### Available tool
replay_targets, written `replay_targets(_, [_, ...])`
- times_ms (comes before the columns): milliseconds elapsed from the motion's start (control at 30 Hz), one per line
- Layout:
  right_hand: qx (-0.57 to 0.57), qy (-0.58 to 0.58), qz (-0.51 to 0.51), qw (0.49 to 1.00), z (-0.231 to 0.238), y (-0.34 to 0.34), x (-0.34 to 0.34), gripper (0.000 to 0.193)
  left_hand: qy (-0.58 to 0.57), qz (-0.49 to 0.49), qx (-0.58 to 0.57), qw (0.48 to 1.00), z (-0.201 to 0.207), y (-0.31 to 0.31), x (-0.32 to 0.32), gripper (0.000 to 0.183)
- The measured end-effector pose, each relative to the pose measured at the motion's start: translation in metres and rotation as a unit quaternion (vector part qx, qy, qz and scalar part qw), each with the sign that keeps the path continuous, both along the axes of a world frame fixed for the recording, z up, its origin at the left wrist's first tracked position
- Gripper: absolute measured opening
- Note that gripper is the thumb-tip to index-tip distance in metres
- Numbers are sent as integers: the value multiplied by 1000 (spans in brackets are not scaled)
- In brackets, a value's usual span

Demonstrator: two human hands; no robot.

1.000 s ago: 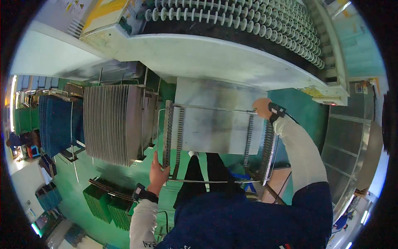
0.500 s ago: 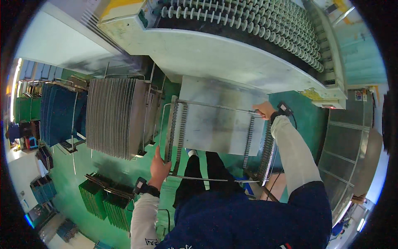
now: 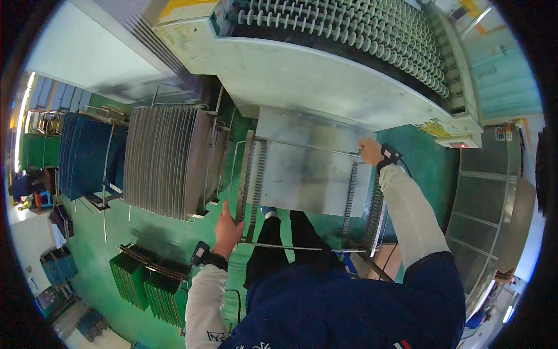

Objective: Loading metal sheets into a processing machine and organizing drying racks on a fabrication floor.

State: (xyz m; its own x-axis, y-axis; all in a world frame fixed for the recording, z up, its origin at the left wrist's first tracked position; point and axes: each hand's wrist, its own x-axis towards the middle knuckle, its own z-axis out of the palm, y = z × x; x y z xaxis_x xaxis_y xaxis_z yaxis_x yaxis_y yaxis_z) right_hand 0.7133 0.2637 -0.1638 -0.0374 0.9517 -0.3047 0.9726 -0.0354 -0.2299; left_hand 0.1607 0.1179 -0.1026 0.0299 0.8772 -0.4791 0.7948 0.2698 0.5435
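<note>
Still, a silver rectangular toothed metal rack (image 3: 244, 177) is held as one second earlier: left hand (image 3: 228, 231) grasping near-left corner, right hand (image 3: 370, 152) clasping far-right corner; view slightly rotated.

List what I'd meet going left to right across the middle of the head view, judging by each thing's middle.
Blue panels → grey panels → left hand → rack → right hand → metal structure.
</note>
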Motion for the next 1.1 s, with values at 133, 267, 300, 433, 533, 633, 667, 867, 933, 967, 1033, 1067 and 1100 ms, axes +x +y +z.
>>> replay_targets(133, [59,56,-70,994,7,-10,-10,8,10,26,-62,998,7,0,4,90])
replay_targets(267, [76,147,-128,978,0,-19,-15,8,12,16,-14,1000,-6,-6,3,90])
replay_targets(300, [24,91,-123,988,3,-18,-27,11,11,4,28,1000,-5,-8,1,90])
replay_targets(433, [182,132,-140,964,-16,-35,-24,19,-27,20,-11,999,-3,-2,5,91])
replay_targets(533, [153,91,-168,970,-9,-33,-42,21,-22,43,-10,999,-9,-10,-2,91])
replay_targets(633, [110,40,-185,976,-11,-36,-28,18,-14,52,-44,998,-14,-12,3,92])
replay_targets(667, [112,42,-178,977,-9,-35,-27,18,-14,45,-33,998,-15,-15,2,92])
replay_targets(867, [119,42,-20,992,-9,-41,14,6,-26,55,-15,998,-23,-17,6,90])
replay_targets(933, [218,23,-16,976,-7,-50,22,11,-19,65,12,998,-35,-18,2,91])
replay_targets(967, [220,3,-56,974,2,-63,28,9,-17,67,13,998,-38,-19,0,91])
replay_targets(1033, [247,-32,-118,961,10,-104,76,7,-42,56,-15,997,-41,-11,7,91])
replay_targets(1067, [244,66,-196,948,35,-118,51,17,-28,74,-14,997,-45,-21,-4,91])
replay_targets(1100, [285,-36,-184,940,18,-147,90,24,-69,80,1,994,-51,-16,2,90])
